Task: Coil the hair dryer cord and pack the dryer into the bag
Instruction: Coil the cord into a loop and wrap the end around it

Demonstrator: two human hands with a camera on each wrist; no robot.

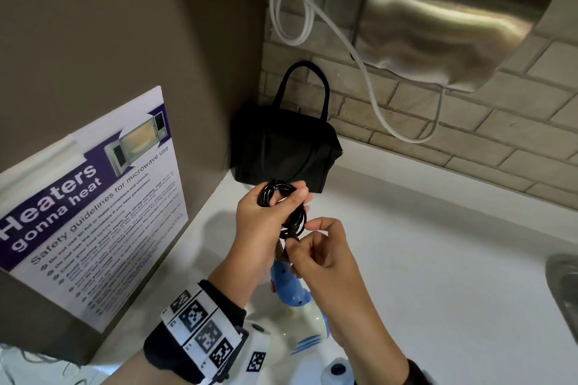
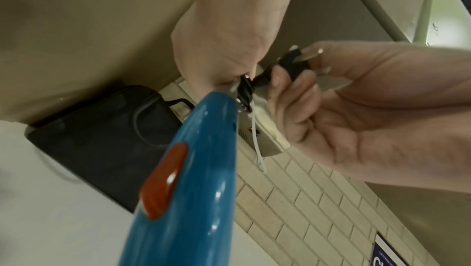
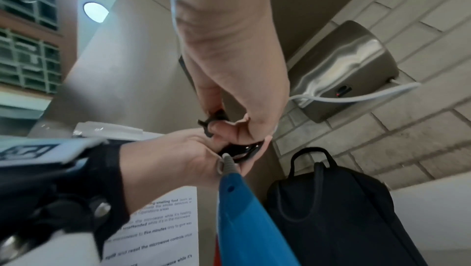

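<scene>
My left hand [image 1: 259,225] grips a coil of black cord [image 1: 278,194] above the white counter. Just right of it, my right hand [image 1: 325,250] pinches the cord's end; in the left wrist view its fingers hold the black plug [image 2: 293,62]. The hair dryer [image 1: 291,287], with a blue handle and a white body, hangs below both hands by its cord. Its handle [image 2: 183,169] carries a red switch. A black bag [image 1: 281,147] stands upright in the corner behind the hands, one handle up. I cannot tell whether its top is open.
A steel hand dryer [image 1: 453,25] is mounted on the brick wall above, with a white cable [image 1: 369,87] looping down beside the bag. A microwave safety poster [image 1: 93,197] covers the left wall. A sink [image 1: 563,291] edges the white counter [image 1: 438,244] at right.
</scene>
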